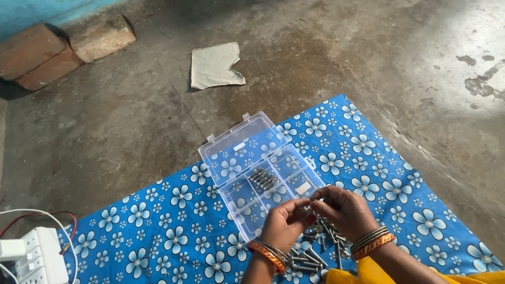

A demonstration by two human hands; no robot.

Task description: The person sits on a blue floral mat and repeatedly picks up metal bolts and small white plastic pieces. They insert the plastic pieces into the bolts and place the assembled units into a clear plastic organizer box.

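Bare concrete floor (131, 121) under a blue flowered cloth (173, 231). I see my left hand (284, 223) and right hand (344, 210) pinching one small metal bolt (311, 204) between fingertips, just beside the clear plastic compartment box (263, 173).

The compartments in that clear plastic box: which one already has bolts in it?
The middle compartment holds a row of dark bolts; the others visible show only the flowered cloth beneath.

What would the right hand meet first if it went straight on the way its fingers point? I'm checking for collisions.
The right hand points left, fingertips toward the left hand. It would meet that hand's fingertips first; they look nearly touching around a small bolt, though depth is unclear.
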